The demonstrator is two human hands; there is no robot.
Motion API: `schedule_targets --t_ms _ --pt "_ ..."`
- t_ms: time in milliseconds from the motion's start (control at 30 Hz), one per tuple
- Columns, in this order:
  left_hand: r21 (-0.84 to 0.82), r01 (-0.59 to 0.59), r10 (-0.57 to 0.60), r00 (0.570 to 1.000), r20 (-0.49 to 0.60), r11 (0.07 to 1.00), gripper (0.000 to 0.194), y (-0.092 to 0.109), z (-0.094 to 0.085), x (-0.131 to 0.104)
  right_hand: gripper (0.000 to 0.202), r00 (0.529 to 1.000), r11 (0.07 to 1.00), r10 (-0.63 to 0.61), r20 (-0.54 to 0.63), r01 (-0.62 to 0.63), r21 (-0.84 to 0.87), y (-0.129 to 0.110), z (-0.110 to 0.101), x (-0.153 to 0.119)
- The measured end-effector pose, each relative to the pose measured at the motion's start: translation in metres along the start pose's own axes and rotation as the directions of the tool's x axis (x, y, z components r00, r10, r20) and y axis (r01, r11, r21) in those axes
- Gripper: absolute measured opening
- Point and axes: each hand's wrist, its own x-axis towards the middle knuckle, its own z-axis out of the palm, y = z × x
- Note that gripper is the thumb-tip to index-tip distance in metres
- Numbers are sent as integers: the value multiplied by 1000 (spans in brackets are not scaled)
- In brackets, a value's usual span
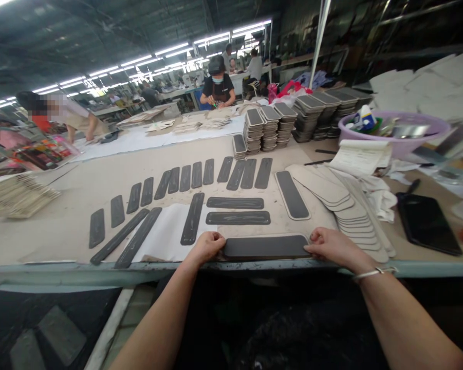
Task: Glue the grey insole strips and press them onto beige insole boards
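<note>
At the table's front edge, a long dark grey panel (265,247) with rounded corners lies crosswise, a pale border showing along its far side. My left hand (209,246) pinches its left end, and my right hand (329,246) pinches the right end. Beyond it, two dark strips (237,218) with shiny streaks lie parallel to it. A dark panel on a larger beige backing (293,195) rests just past my right hand. Fanned beige rounded boards (354,221) overlap to the right. Several smaller dark strips (185,178) are spread in an arc across the table.
Stacks of dark-topped pieces (270,128) stand at the back. On the right are a purple basin (404,131) with bottles, a paper pad (360,156) and a black tablet-like object (429,223). A co-worker (218,87) sits across the table; another person (67,115) leans at the left.
</note>
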Motion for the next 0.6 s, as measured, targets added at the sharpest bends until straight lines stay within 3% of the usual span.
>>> schedule_targets --t_ms 267,467,600 --pt "130 12 -7 999 -36 991 15 6 4 -1 18 991 994 98 96 -92 -66 -5 -1 -1" --pt "80 -15 13 1000 23 997 23 0 4 -4 19 985 984 142 97 -130 -124 -7 2 1" --pt "211 10 0 999 -48 978 15 6 5 -6 20 985 972 152 81 -134 -194 -7 3 2"
